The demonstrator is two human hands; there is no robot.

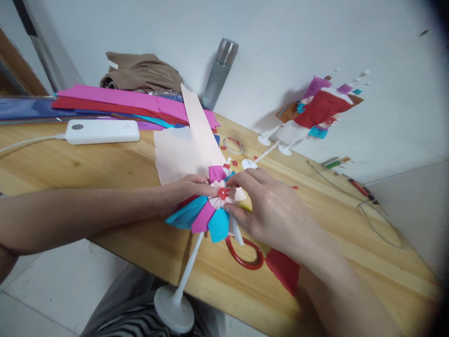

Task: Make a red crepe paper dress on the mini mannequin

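A paper craft [219,226] of blue and magenta petals is mounted on a white stand [189,267], which tilts over the table's front edge. On its front sits a small pleated pale pink paper flower [216,202] with a red centre [223,193]. My left hand [185,189] grips the craft from the left, its thumb on the pleated flower and its other fingers mostly hidden behind. From the right, my right hand [261,199] pinches the flower's edge between thumb and fingers. Red-handled scissors [245,267] lie below, their blades partly covered.
Pale pink paper [171,154] and stacked coloured sheets [129,100] lie behind my left arm. A white power bank [103,131] with a cable is at left. A grey flask [220,72] stands by the wall, with other paper-covered stands [321,110] to its right. Red scrap [283,269] lies near the scissors.
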